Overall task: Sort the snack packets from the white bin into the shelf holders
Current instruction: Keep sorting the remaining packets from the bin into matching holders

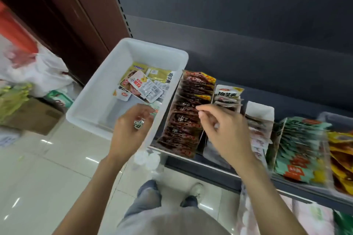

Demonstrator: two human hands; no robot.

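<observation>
The white bin (91, 89) rests tilted on the left end of the shelf, with several snack packets (145, 84) piled at its far end. My left hand (131, 128) hovers over the bin's near corner, fingers curled round a small packet (138, 124) with black and white print. My right hand (223, 129) is over the shelf holders. Its fingertips touch the top edges of the row of dark red packets (183, 120) in the leftmost holder, and nothing shows between its fingers.
Right of the dark red row stand a holder of white-and-yellow packets (229, 95), a white cardboard holder (259, 112), teal packets (299, 145) and yellow packets (342, 154). The shelf's front edge (210, 166) runs below them. A cardboard box (34, 116) and plastic bags (38, 70) sit on the floor at left.
</observation>
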